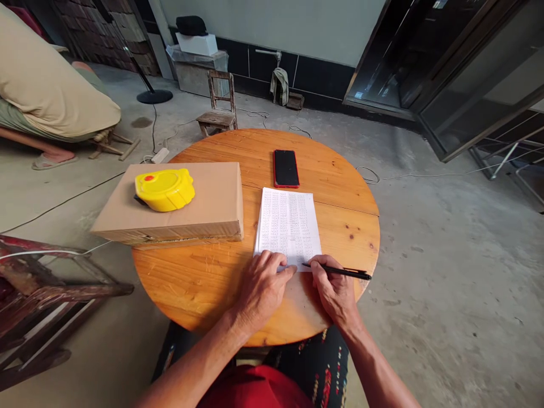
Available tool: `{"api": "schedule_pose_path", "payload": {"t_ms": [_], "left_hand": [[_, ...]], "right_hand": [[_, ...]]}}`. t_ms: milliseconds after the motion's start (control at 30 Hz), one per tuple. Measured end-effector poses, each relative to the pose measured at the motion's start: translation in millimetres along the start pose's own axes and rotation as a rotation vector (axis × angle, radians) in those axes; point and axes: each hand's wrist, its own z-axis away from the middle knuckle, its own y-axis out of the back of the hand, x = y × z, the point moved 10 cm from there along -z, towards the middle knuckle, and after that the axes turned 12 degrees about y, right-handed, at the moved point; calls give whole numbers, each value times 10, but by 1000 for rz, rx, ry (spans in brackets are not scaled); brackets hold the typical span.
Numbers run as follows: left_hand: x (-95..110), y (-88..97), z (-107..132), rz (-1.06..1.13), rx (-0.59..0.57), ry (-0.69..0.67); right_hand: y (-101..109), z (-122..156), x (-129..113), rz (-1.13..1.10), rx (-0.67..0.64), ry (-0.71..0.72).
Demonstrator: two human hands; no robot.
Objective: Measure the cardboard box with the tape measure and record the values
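Observation:
A white sheet of paper (289,224) covered in rows of small print lies on a round wooden table (221,277). My left hand (261,286) rests on the sheet's near edge, fingers curled and pressing it down. My right hand (334,289) is closed round a black pen (340,272), whose tip touches the bottom right corner of the paper. A phone (286,168) in a red case lies face up just beyond the sheet.
A cardboard box (212,209) sits on the table's left side with a yellow tape measure (165,189) on top. A small wooden stool (219,107) stands behind the table, cables run over the concrete floor, and a red wooden frame (51,300) stands at left.

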Motion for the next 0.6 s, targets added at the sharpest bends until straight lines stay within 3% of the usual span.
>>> {"api": "schedule_pose_path", "payload": {"t_ms": [600], "left_hand": [[-6,-14,-2,5,-29,11]], "right_hand": [[-24,-22,-53,48,-35,13]]}}
